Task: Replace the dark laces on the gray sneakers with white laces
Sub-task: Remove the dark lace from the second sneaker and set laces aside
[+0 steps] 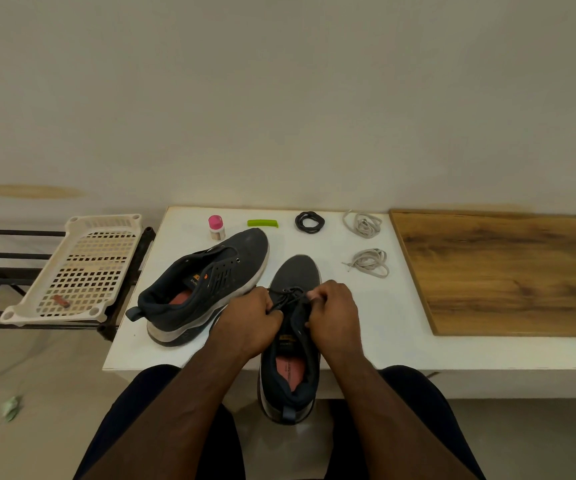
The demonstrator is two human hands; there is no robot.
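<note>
Dark lace (288, 296) on the near gray sneaker (291, 341) was pinched by both hands, the left hand (250, 317) gripping a strand at the eyelets and the right hand (335, 311) curled on the lace just beside it, over the shoe's tongue. That sneaker stood at the white worktop's (366, 323) front edge, heel overhanging, while the second gray sneaker (203, 285), unlaced, lay tilted to its left; beyond sat a coiled dark lace (309, 222), two white lace bundles (362, 225) (369, 262), a green clip (262, 223) and a pink-capped bottle (216, 227)
</note>
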